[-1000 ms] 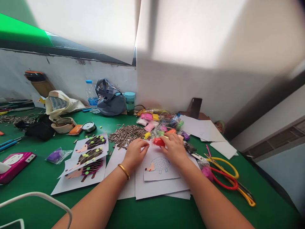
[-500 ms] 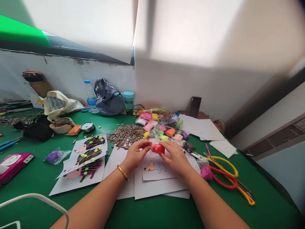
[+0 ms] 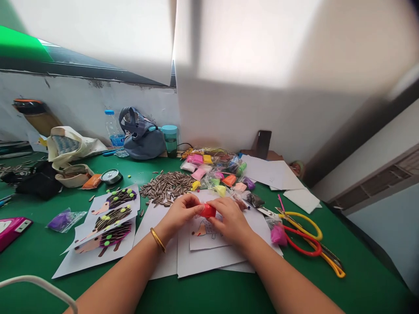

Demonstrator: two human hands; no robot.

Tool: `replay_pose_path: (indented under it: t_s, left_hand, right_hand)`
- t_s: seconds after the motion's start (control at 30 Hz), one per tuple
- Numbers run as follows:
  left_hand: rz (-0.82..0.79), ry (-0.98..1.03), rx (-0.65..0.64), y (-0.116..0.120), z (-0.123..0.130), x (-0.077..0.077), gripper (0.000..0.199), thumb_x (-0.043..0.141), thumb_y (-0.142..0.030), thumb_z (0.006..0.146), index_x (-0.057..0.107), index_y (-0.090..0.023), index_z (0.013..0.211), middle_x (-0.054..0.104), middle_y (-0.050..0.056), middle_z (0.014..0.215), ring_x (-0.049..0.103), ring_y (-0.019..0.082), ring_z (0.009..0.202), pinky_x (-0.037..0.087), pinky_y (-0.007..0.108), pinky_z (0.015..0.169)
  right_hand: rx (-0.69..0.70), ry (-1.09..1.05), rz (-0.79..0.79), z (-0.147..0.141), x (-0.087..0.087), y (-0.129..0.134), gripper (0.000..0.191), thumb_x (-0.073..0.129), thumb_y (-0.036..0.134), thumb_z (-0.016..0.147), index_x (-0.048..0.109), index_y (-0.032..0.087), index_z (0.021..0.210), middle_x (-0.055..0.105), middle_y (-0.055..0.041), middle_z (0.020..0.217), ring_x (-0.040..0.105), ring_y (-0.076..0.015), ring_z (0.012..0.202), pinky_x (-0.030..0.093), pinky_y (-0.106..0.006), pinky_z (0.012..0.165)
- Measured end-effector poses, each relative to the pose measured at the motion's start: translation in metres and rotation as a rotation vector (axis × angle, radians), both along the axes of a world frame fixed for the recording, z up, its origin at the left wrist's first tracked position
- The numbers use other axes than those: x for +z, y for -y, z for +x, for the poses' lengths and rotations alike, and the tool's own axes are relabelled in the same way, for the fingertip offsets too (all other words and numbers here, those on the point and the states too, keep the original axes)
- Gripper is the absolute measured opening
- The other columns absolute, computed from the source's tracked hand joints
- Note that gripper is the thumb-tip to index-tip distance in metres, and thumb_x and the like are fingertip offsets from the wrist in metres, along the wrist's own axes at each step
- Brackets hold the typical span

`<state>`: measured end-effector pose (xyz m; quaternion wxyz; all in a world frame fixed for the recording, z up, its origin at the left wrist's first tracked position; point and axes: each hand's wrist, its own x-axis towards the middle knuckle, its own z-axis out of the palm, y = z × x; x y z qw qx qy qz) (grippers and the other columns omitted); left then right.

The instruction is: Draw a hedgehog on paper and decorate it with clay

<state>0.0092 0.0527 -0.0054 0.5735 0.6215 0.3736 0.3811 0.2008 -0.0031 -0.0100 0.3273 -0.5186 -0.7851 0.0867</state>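
Between both hands is a small packet of red clay (image 3: pixel 208 211) in clear wrap. My left hand (image 3: pixel 182 213), with a gold bangle at the wrist, pinches its left end. The fingers and thumb of my right hand (image 3: pixel 230 218) close on its right side. Just below lies a hedgehog drawing (image 3: pixel 203 228) on white paper, partly covered by my right hand. Beyond my left hand is a heap of striped sunflower seeds (image 3: pixel 166 185). To the left rest several finished hedgehog pictures (image 3: pixel 114 237) with seed spines and green dots.
Several wrapped clay packets (image 3: pixel 198 159) lie behind the hands. Red- and yellow-handled scissors (image 3: pixel 303 240) and a pink clay packet (image 3: pixel 278 235) are at right. A purple clay packet (image 3: pixel 62 219) and a round tin (image 3: pixel 111 176) sit left. A blue-grey bag (image 3: pixel 144 141) stands by the wall.
The red clay packet has come slightly lower and sits more tightly between my fingers. The whole view has shifted a little, so things appear further left.
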Motion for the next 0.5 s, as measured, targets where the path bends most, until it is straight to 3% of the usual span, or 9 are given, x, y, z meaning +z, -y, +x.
replay_pose_path:
  t_s: [0.13,0.27,0.4,0.5]
  left_hand:
    - [0.012,-0.045,0.051,-0.001,0.000,0.000,0.026,0.074,-0.040,0.073,0.063,-0.016,0.076,0.060,-0.001,0.069,0.055,0.011,0.061,0.045,0.022,0.056]
    - [0.045,-0.064,0.157,-0.005,-0.001,-0.007,0.036,0.060,-0.048,0.084,0.068,-0.017,0.101,0.069,0.007,0.090,0.065,0.018,0.075,0.053,0.028,0.063]
    - [0.357,-0.266,0.135,-0.007,-0.002,-0.014,0.036,0.059,-0.040,0.087,0.065,-0.022,0.117,0.063,0.010,0.122,0.063,0.024,0.106,0.053,0.040,0.090]
    - [0.549,-0.508,0.096,-0.005,-0.002,-0.014,0.030,0.059,-0.029,0.087,0.068,-0.025,0.115,0.063,0.008,0.124,0.057,0.026,0.117,0.045,0.045,0.104]
  right_hand:
    - [-0.041,0.026,-0.006,0.000,0.001,-0.001,0.035,0.069,0.023,0.083,0.063,0.026,0.117,0.068,-0.0054,0.110,0.057,-0.0249,0.105,0.042,-0.039,0.090]
    - [-0.147,0.111,0.000,0.004,-0.002,-0.007,0.037,0.066,0.033,0.087,0.061,0.025,0.122,0.068,-0.0070,0.113,0.056,-0.0271,0.107,0.040,-0.042,0.090]
    - [-0.207,0.192,0.015,0.011,-0.001,-0.013,0.047,0.058,0.039,0.092,0.052,0.021,0.135,0.064,-0.0101,0.124,0.053,-0.0277,0.114,0.039,-0.042,0.094]
    - [-0.326,0.253,0.060,0.029,0.008,-0.015,0.040,0.050,0.036,0.095,0.056,0.022,0.132,0.061,-0.0102,0.129,0.050,-0.0266,0.119,0.035,-0.042,0.098]
